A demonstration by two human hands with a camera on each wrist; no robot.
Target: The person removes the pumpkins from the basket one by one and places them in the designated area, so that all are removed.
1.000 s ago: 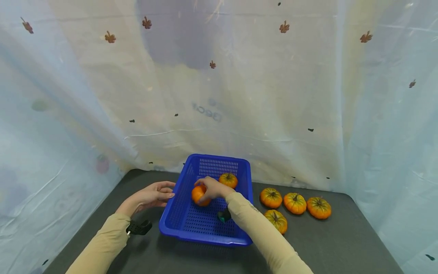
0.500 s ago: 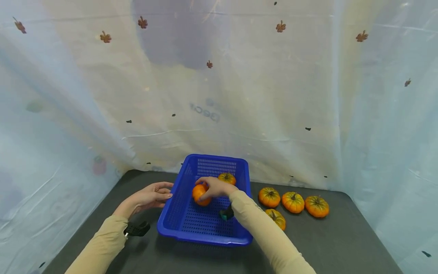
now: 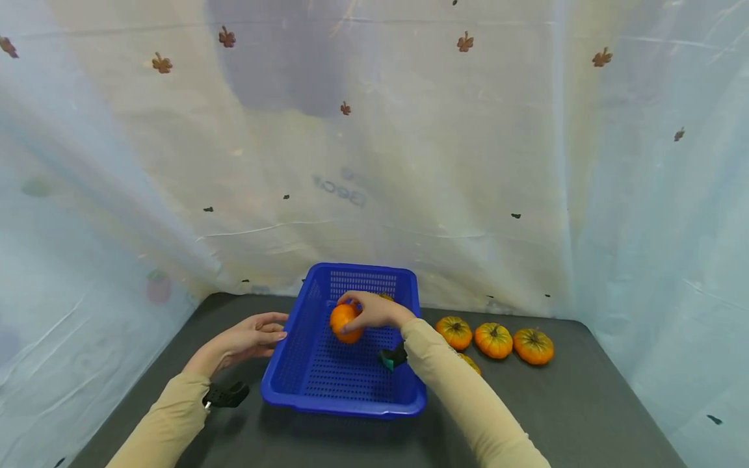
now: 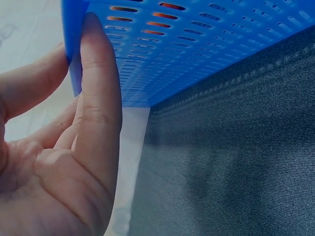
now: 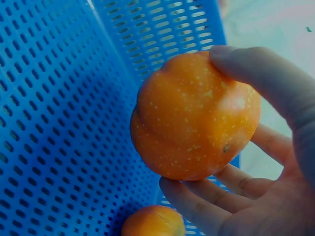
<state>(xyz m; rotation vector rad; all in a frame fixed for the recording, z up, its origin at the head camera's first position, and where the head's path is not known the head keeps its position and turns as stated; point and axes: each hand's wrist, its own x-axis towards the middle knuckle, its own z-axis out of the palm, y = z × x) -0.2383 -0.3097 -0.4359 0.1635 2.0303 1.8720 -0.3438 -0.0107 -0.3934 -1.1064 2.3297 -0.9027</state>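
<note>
My right hand (image 3: 374, 310) grips a small orange pumpkin (image 3: 344, 323) above the floor of the blue plastic basket (image 3: 345, 404). In the right wrist view the thumb lies on one side of this pumpkin (image 5: 194, 118) and the fingers lie on the other. Another pumpkin (image 5: 153, 222) sits inside the basket, mostly hidden behind the right hand in the head view. At the basket's left side, my left hand (image 3: 250, 339) pinches the rim between thumb and finger, as the left wrist view shows the rim (image 4: 73, 46) between them.
Several orange pumpkins (image 3: 493, 340) rest on the dark table (image 3: 562, 409) right of the basket, one partly hidden by the right sleeve. Behind the table hangs a pale plastic sheet (image 3: 409, 162) with small leaf shapes. Black straps (image 3: 225, 394) circle the wrists.
The right hand has raised the pumpkin slightly off the basket's floor, and now covers most of the other pumpkin inside. The left hand stays at the rim. The head view has shifted a little.
</note>
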